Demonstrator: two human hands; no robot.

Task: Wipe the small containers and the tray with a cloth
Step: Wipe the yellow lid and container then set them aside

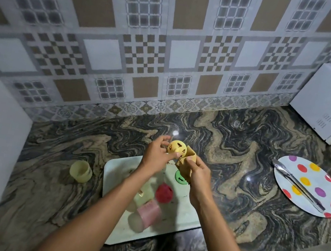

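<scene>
L hand grips a small yellow container by thumb and fingertips, lifted above the far edge of the white tray. R hand, just beside it, pinches a tan cloth that is bunched against the container's side; cloth and container touch.

Below both hands, on the tray, both forearms cover part of it:
- green container directly under the R hand, partly hidden by cloth and wrist
- red container between the two forearms
- pink container lying on its side nearer the body, w/ a cloudy clear one touching it
- a pale one tucked against the L forearm, too blurred to say more

Off the tray, well left of the L hand – a pale yellow cup upright on the marbled counter. Well right of the R hand – a polka-dot plate w/ metal tongs laid across it. Beyond that, a white microwave against the tiled wall.
</scene>
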